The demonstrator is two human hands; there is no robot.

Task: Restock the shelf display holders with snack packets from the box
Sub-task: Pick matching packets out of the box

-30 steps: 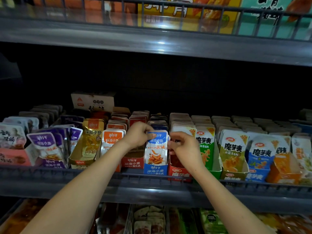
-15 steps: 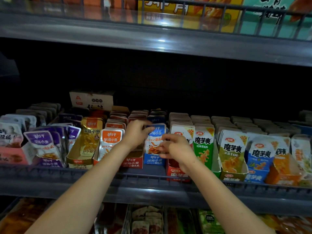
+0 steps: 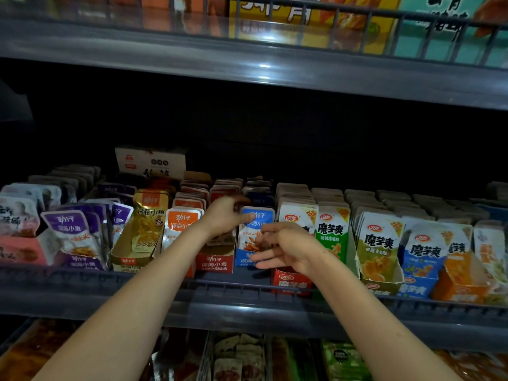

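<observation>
Letting go w/ right hand: fingers now spread loose, just off the blue packet, which stands in its blue holder. Left hand still pinches the top corner. Packet's prob. seated.

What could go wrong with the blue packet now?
The left hand pinches the blue packet only at a top corner, so it may slip or tip forward out of the blue holder. The right hand hangs open just above the red holder, which sits at the edge of the shelf; a bump might shove it askew.
</observation>
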